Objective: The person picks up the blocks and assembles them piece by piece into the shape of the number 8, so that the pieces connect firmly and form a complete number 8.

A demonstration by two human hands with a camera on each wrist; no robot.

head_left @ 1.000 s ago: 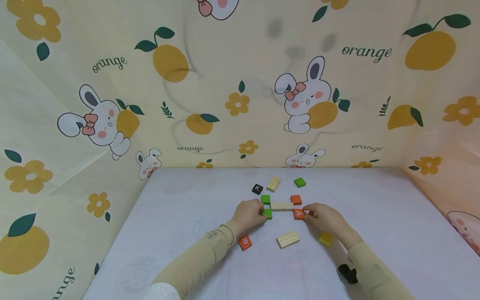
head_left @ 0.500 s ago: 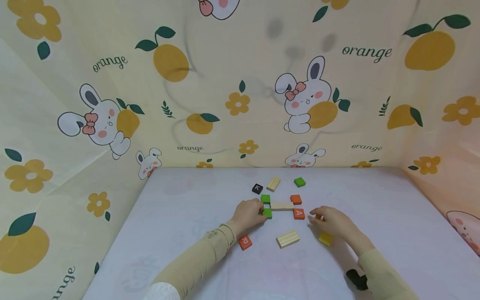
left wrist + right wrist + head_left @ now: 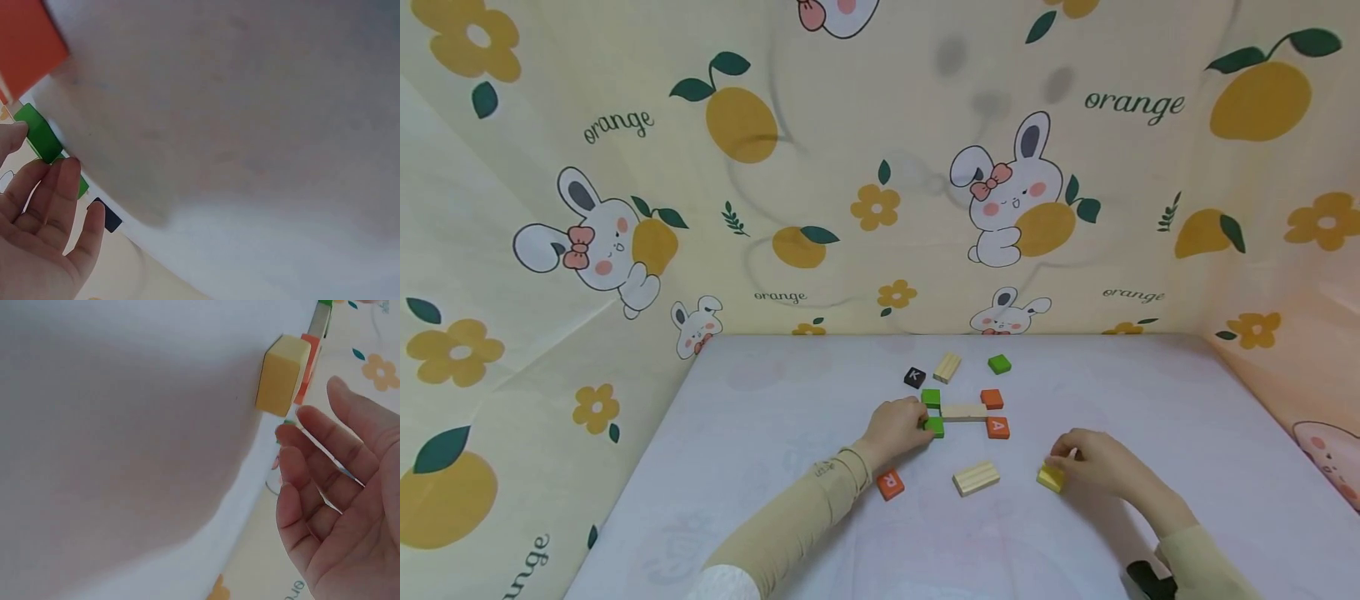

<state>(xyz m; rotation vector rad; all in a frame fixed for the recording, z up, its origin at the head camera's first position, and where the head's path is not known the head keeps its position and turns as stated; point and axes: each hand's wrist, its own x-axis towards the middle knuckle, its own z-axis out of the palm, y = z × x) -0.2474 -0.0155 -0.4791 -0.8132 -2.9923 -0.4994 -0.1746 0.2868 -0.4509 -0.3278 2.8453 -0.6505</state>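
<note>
The near green block [image 3: 935, 429] stands on the white counter [image 3: 760, 442], at the front left corner of a small layout. The left hand [image 3: 895, 429] pinches it between thumb and fingers — probably to keep it in line with the others. The yellow block [image 3: 1051, 478] lies to the right of this layout and closer to the person. Just beside it is the right hand [image 3: 1097, 462], its fingers [image 3: 334, 440] loosely bent and holding nothing; the right wrist view shows a narrow gap to the block.

The flat wooden plank [image 3: 964, 412] lies between two pairs: the near green and far green block [image 3: 931, 398] on the left, the plain orange block [image 3: 992, 399] and orange A block [image 3: 997, 428] on the right. They seem paired to frame its ends.

Around lie, well apart, the orange R block [image 3: 891, 484], front grooved wooden piece [image 3: 976, 479], black K block [image 3: 914, 377], back grooved wooden piece [image 3: 947, 367] and back green block [image 3: 999, 364], perhaps to leave working room.

I count three green, three orange, one yellow, one black and three wooden — whether each grooved one is several sticks together, I cannot tell.
</note>
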